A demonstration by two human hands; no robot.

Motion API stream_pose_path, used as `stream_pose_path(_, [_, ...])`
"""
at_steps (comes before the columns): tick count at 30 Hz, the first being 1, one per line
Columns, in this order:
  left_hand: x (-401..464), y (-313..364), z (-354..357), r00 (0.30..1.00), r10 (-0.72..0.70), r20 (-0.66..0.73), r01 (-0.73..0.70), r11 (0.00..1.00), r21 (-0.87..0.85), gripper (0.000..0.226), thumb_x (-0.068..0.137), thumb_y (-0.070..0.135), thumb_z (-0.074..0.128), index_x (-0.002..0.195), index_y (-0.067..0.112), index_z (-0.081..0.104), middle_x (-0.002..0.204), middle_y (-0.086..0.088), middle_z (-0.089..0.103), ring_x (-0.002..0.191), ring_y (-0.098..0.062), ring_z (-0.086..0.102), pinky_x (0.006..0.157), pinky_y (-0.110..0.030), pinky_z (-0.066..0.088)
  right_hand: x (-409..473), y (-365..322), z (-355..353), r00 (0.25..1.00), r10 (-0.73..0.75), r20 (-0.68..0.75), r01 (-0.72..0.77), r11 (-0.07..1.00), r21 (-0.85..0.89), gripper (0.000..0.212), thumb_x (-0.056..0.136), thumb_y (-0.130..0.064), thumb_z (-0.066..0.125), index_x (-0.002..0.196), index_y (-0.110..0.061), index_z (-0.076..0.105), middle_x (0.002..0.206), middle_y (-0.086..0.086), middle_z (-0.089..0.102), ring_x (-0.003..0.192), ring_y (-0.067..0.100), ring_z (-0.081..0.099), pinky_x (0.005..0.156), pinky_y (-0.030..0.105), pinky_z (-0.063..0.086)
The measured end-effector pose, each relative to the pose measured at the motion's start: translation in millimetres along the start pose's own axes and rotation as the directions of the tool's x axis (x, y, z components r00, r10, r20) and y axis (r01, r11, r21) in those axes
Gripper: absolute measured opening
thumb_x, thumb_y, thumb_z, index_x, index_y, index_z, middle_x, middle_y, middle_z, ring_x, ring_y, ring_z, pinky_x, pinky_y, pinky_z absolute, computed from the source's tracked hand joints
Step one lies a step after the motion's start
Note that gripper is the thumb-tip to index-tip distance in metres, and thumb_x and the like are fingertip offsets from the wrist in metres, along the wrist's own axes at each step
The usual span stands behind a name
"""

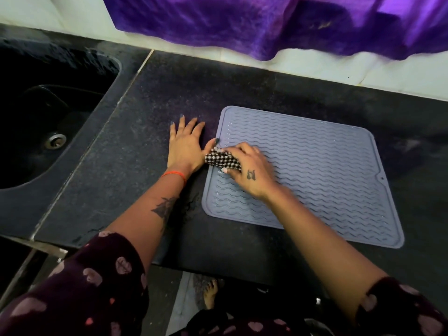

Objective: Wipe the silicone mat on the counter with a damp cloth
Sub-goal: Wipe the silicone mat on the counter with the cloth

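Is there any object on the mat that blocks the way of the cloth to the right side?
Nothing visible does. The right hand grips the checked cloth at the left edge of the mat, whose ribbed surface is bare. The left hand lies flat on the counter beside it.

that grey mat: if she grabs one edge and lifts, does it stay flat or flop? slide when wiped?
Probably floppy: the silicone mat looks thin and lies fully flat on the counter, so a lifted edge would likely droop. It may creep under wiping; the left hand is planted flat beside it, thumb touching its edge, while the right hand presses the checked cloth. Likely light, not fragile.
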State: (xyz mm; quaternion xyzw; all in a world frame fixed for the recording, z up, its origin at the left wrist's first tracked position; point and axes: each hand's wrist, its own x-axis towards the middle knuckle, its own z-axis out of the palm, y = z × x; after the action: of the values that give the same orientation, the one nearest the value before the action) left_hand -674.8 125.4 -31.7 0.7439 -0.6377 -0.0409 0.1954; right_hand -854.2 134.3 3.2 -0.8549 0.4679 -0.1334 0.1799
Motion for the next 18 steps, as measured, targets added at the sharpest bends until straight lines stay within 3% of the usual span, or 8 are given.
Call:
stream_pose_path(2, [0.4, 0.0, 0.5, 1.0, -0.003, -0.013, 0.003, 1.0, -0.003, 0.064, 0.091, 0.055, 0.041, 0.139, 0.013, 0.04, 0.15, -0.009, 0.033, 0.144, -0.029, 0.009, 0.117, -0.045, -0.001, -3.3, -3.2, 2.3, 0.998, -0.057, 0.031, 0.058, 0.997, -0.051, 0.051, 0.085, -0.036, 0.062, 0.132, -0.023, 0.048, 0.121, 0.0, 0.05, 0.111, 0.02, 0.044, 0.092, 0.033, 0.035])
stream_pose_path(7, [0.8, 0.9, 1.5, 1.0, -0.008, -0.026, 0.008, 1.0, 0.016, 0.063, 0.09, 0.055, 0.042, 0.138, 0.014, 0.042, 0.149, -0.009, 0.035, 0.144, -0.029, 0.011, 0.117, -0.045, 0.0, -26.0, -6.7, -6.9, 0.974, -0.163, 0.158, 0.154, 0.986, 0.065, 0.051, 0.083, -0.037, 0.064, 0.131, -0.025, 0.051, 0.119, -0.002, 0.052, 0.11, 0.016, 0.043, 0.091, 0.032, 0.036])
stream_pose_path(12, [0.6, 0.3, 1.8, 1.0, -0.009, -0.021, 0.01, 1.0, 0.022, 0.063, 0.091, 0.056, 0.042, 0.138, 0.013, 0.042, 0.149, -0.009, 0.035, 0.144, -0.029, 0.011, 0.117, -0.045, 0.0, -30.5, 2.8, -17.5, 0.925, -0.222, 0.308, 0.123, 0.943, 0.309, 0.037, 0.08, -0.03, 0.07, 0.115, -0.023, 0.062, 0.104, -0.008, 0.057, 0.1, 0.011, 0.051, 0.087, 0.03, 0.04])
stream_pose_path(15, [1.4, -0.2, 1.3, 1.0, -0.011, -0.004, 0.011, 1.0, 0.022, 0.063, 0.091, 0.054, 0.041, 0.139, 0.014, 0.04, 0.15, -0.009, 0.033, 0.144, -0.029, 0.01, 0.117, -0.044, -0.001, -11.6, 8.7, -21.2, 0.984, -0.069, 0.165, 0.008, 0.938, 0.346, 0.036, 0.082, -0.03, 0.068, 0.115, -0.017, 0.062, 0.105, -0.001, 0.059, 0.099, 0.017, 0.054, 0.087, 0.035, 0.044])
stream_pose_path(18, [1.2, -0.5, 0.7, 1.0, -0.005, -0.003, 0.005, 1.0, 0.023, 0.062, 0.092, 0.053, 0.04, 0.139, 0.013, 0.04, 0.15, -0.009, 0.033, 0.144, -0.029, 0.009, 0.117, -0.044, -0.001, 2.5, 4.1, -10.4, 0.998, 0.019, 0.066, -0.028, 0.988, 0.15, 0.047, 0.085, -0.033, 0.063, 0.128, -0.017, 0.052, 0.12, 0.004, 0.055, 0.111, 0.023, 0.048, 0.091, 0.03, 0.036])
